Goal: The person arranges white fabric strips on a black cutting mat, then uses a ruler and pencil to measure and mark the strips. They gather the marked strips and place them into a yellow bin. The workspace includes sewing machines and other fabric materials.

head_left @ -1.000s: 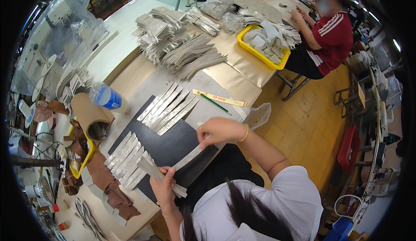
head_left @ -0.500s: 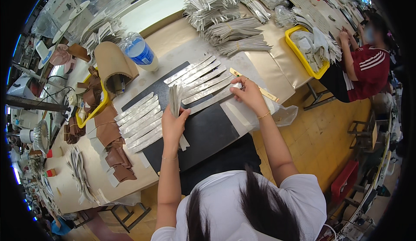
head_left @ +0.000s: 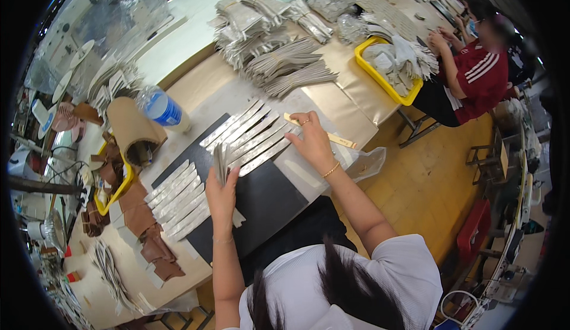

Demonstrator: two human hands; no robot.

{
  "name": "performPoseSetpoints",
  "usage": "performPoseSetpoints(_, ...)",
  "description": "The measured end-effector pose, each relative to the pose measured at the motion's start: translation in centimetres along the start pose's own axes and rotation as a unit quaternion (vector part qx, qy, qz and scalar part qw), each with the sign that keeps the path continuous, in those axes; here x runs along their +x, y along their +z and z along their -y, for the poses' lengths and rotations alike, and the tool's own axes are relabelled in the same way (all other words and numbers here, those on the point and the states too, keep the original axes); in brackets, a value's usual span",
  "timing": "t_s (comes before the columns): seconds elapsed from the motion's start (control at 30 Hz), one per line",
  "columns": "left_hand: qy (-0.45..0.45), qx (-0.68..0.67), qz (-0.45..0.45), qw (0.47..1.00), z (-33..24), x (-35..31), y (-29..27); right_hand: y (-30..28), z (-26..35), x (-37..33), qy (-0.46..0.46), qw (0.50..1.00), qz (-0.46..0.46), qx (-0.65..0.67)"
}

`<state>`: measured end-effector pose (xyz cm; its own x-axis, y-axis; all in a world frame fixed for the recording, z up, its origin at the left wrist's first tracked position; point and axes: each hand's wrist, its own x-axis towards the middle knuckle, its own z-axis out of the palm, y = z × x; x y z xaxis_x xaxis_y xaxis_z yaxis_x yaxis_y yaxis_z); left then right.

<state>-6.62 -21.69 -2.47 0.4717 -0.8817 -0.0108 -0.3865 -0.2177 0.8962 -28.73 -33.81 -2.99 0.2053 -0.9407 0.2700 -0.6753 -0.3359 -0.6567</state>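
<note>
My left hand (head_left: 221,202) is closed round a bundle of thin grey-white strips (head_left: 221,162) held upright over a black board (head_left: 267,196). A fanned row of shiny pale strips (head_left: 240,131) lies on the board's far part. The nearest strip of that row ends by the thumb of my right hand (head_left: 314,145), whose thumb and forefinger are apart. Under the right hand passes a narrow yellowish stick (head_left: 338,140), partly covered. A second row of shiny strips (head_left: 177,199) lies left of my left hand.
Stacked strip bundles (head_left: 285,63) lie at the back. A blue-labelled bottle (head_left: 161,111) and a brown roll (head_left: 133,125) stand left, near brown pieces (head_left: 145,220). At right, a person in a red shirt (head_left: 478,81) sits by a yellow bin (head_left: 389,81).
The strip held between my hands now lies along the near side of the far row. My right hand's fingers have parted at its end. The whole view has shifted.
</note>
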Motion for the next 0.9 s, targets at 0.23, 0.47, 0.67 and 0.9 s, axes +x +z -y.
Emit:
performPoseSetpoints(0.23,-0.265,-0.382,0.155,0.872,-4.4,-4.5,-3.2,-0.5,5.3,-3.2,0.048,0.873,0.282,0.395)
performPoseSetpoints(0.47,-0.229,-0.379,0.103,0.891,-3.2,-7.9,-4.2,1.0,8.9,-5.4,0.041,0.77,0.383,0.509)
performPoseSetpoints(0.67,-0.22,-0.323,0.112,0.913,-4.0,-8.2,-5.1,1.3,8.9,-5.4,0.135,0.747,0.363,0.54)
performPoseSetpoints(0.9,-0.26,-0.212,0.186,0.924,-4.1,-8.6,-6.3,1.3,6.4,-5.5,0.116,0.749,0.342,0.556)
